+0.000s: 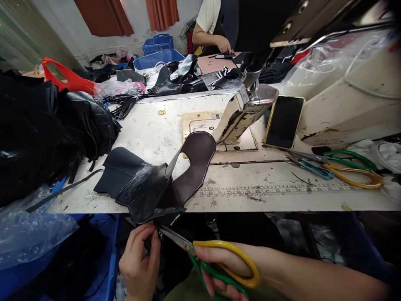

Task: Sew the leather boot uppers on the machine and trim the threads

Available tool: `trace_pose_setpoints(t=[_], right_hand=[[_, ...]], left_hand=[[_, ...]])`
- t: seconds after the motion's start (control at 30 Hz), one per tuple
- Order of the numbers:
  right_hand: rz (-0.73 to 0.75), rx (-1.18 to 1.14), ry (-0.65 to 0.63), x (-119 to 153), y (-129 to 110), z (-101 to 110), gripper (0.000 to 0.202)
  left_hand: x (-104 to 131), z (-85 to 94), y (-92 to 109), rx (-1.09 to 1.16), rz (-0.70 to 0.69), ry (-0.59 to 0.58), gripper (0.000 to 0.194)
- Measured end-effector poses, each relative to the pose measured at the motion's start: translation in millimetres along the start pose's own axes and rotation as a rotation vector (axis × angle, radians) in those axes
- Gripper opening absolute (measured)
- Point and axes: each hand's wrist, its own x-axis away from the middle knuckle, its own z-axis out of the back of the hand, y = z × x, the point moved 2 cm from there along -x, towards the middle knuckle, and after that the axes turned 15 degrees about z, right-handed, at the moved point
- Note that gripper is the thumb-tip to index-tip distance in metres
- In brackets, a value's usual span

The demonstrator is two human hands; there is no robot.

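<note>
A black leather shoe upper (142, 188) with a dark brown lining lies over the front edge of the sewing table, its curved part reaching toward the sewing machine. At its lower edge my left hand (139, 255) is closed, thumb and fingers pinching the hanging edge. My right hand (219, 263) grips scissors (232, 248) with one yellow and one green handle. Their blades point left, and the tips are close to my left fingertips beneath the upper. What exactly lies between the blades is too small to tell.
The sewing machine's arm (238, 113) rises behind the upper. A phone (284, 121) leans to its right, near more scissors (354, 171) and blue-handled snips (316, 167). Black pieces (90, 125) are piled at left above a blue bin (111, 259). Across the table, another person's hand (224, 44) is at work.
</note>
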Motion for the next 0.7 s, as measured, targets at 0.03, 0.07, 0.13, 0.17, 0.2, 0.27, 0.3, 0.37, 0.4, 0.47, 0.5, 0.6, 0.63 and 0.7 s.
trace_pose_setpoints(t=[0.03, 0.07, 0.13, 0.17, 0.2, 0.27, 0.3, 0.37, 0.4, 0.47, 0.5, 0.6, 0.63, 0.7], right_hand=[[-0.004, -0.004, 0.001, -0.2, -0.5, -0.3, 0.079], [-0.012, 0.0, 0.007, -0.2, -0.8, -0.8, 0.08], [-0.021, 0.017, 0.031, -0.5, -0.6, -2.1, 0.078], [-0.013, 0.03, 0.049, -1.0, -0.2, -2.9, 0.076], [0.01, 0.05, 0.069, -1.7, 0.3, -3.8, 0.074], [0.086, 0.11, 0.11, -3.7, 1.6, -5.5, 0.069], [0.121, 0.147, 0.132, -4.6, 2.6, -6.2, 0.069], [0.151, 0.21, 0.168, -5.7, 5.3, -7.5, 0.069], [0.151, 0.233, 0.184, -5.8, 6.9, -7.8, 0.069], [0.142, 0.251, 0.208, -5.9, 10.2, -8.0, 0.069], [0.141, 0.242, 0.211, -6.4, 11.9, -8.1, 0.07], [0.144, 0.133, 0.192, -11.0, 16.2, -8.5, 0.07], [0.144, 0.082, 0.178, -13.7, 17.4, -8.9, 0.071], [0.141, -0.012, 0.144, -19.8, 19.5, -9.5, 0.075]], left_hand=[[-0.1, 0.5, -0.5, 0.001, 0.001, -0.006, 0.012], [-0.2, 1.0, -0.8, 0.002, 0.0, -0.012, 0.012], [0.1, 1.8, -0.2, -0.008, -0.026, -0.019, 0.012], [0.8, 1.8, 0.9, -0.017, -0.057, -0.016, 0.013], [1.8, 1.6, 2.3, -0.026, -0.097, -0.008, 0.015], [5.0, 0.1, 5.6, -0.036, -0.183, 0.011, 0.02], [6.9, -1.0, 7.0, -0.035, -0.209, 0.025, 0.022], [10.4, -3.3, 8.7, -0.034, -0.211, 0.056, 0.022], [11.9, -4.4, 9.1, -0.038, -0.192, 0.068, 0.021], [14.2, -6.2, 9.4, -0.04, -0.148, 0.086, 0.019], [15.1, -6.9, 9.3, -0.04, -0.128, 0.09, 0.019], [17.1, -8.0, 8.1, -0.017, -0.074, 0.074, 0.018], [17.7, -8.2, 7.4, -0.006, -0.057, 0.059, 0.019], [18.7, -7.9, 6.0, 0.023, -0.029, 0.026, 0.02]])
